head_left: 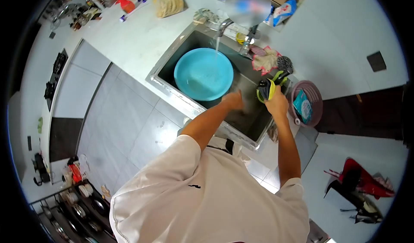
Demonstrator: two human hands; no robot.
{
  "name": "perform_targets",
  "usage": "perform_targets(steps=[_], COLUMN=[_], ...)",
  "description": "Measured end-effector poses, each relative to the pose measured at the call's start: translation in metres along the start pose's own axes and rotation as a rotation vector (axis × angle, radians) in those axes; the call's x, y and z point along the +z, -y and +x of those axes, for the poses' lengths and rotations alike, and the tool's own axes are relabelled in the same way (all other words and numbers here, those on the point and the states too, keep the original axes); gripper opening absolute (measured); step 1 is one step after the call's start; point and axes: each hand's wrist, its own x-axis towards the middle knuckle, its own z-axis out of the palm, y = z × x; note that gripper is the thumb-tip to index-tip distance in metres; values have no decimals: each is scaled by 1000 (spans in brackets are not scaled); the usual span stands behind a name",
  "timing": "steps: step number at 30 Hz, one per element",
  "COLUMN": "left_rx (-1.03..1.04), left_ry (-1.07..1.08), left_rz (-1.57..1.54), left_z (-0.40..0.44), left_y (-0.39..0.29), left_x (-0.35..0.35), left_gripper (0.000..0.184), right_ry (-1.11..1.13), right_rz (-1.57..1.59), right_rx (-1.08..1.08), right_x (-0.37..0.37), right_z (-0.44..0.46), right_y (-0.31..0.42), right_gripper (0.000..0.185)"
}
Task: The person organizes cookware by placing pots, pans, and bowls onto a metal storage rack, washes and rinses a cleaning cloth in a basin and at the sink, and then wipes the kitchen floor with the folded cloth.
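A blue basin [203, 74] sits in the left part of the metal sink [172, 88], and water runs into it from the tap [225, 24]. My left hand [233, 101] is at the basin's lower right edge, blurred by motion, so its fingers cannot be made out. Over the sink's right end, my right hand [276, 101] is closed on a black and yellow-green object [266, 89], whose kind I cannot make out. Just above that hand lie a dark scrubber [284, 63] and a pink and white cloth [266, 61] on the sink's back edge.
Right of the sink stands a pink basket [317, 101] with a blue packet [302, 106] in it. A bag of pale food [169, 4] and a red bottle [125, 4] stand on the white counter [129, 40]. A blurred round thing overlaps the area behind the tap.
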Motion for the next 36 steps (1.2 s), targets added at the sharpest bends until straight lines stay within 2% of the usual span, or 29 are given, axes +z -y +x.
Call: perform_targets(steps=[4, 6, 7, 10, 11, 12, 14, 15, 17, 18, 19, 20, 22, 23, 26, 27, 30, 31, 34, 35, 36], left_rx=[34, 50, -132, -28, 29, 35, 196, 270, 370, 431, 470, 498, 674, 758, 678, 637, 632, 644, 644, 638, 629], left_ry=[49, 72, 102, 84, -20, -167, -365, -481, -705, -838, -967, -1095, -1226, -1287, -1250, -1197, -1059, -1117, -1348, -1464, -1574], left_rz=[208, 322, 19, -298, -375, -486, -541, -573, -601, -601, -501, -397, -380, -364, -24, 12, 7, 58, 225, 300, 374], left_z=[-35, -58, -99, -168, -183, -198, -235, -258, -315, -343, -371, -394, -454, -482, -546, -564, -614, -633, -693, -716, -737], left_y=[9, 0, -30, -40, -35, -23, -3, 4, 15, 23, 38, 52, 37, 31, 42, 49, 70, 79, 110, 114, 120], left_x=[-32, -49, -54, -93, -109, -126, -163, -180, -215, -231, -253, -269, -280, -285, -314, -325, -355, -367, -389, -393, -397], left_gripper=[50, 63, 76, 82, 77, 63, 46, 41, 29, 22, 19, 15, 14, 16, 27, 32, 30, 28, 22, 21, 21], right_ry=[160, 165, 160, 289, 428, 514, 775, 845, 912, 946, 1025, 1137, 1325, 1212, 861, 1049, 1261, 1298, 1684, 1656, 1652], right_rz=[128, 306, 413, 874, 990, 1011, 1135, 1136, 1352, 1456, 1513, 1378, 1096, 804, 605, 666, 703, 769, 693, 806, 716], right_rx=[104, 5, -65, -296, -307, -321, -281, -285, -218, -174, 46, 66, 100, 111, -670, -731, -1155, -1255, -1133, -1144, -1179], right_x=[32, 65, 81, 97, 119, 97, 119, 129, 147, 150, 150, 163, 199, 203, 208, 206, 195, 195, 224, 228, 231], right_z=[-17, -19, -22, -37, -39, -51, -57, -60, -70, -78, -85, -90, -100, -119, -193, -215, -284, -307, -355, -376, -392], right_y=[26, 36, 46, 112, 127, 164, 204, 225, 270, 296, 320, 337, 373, 399, 464, 495, 577, 603, 666, 679, 694], right_gripper=[66, 71, 73, 77, 73, 66, 62, 54, 50, 49, 49, 53, 60, 84, 102, 106, 104, 87, 64, 40, 36])
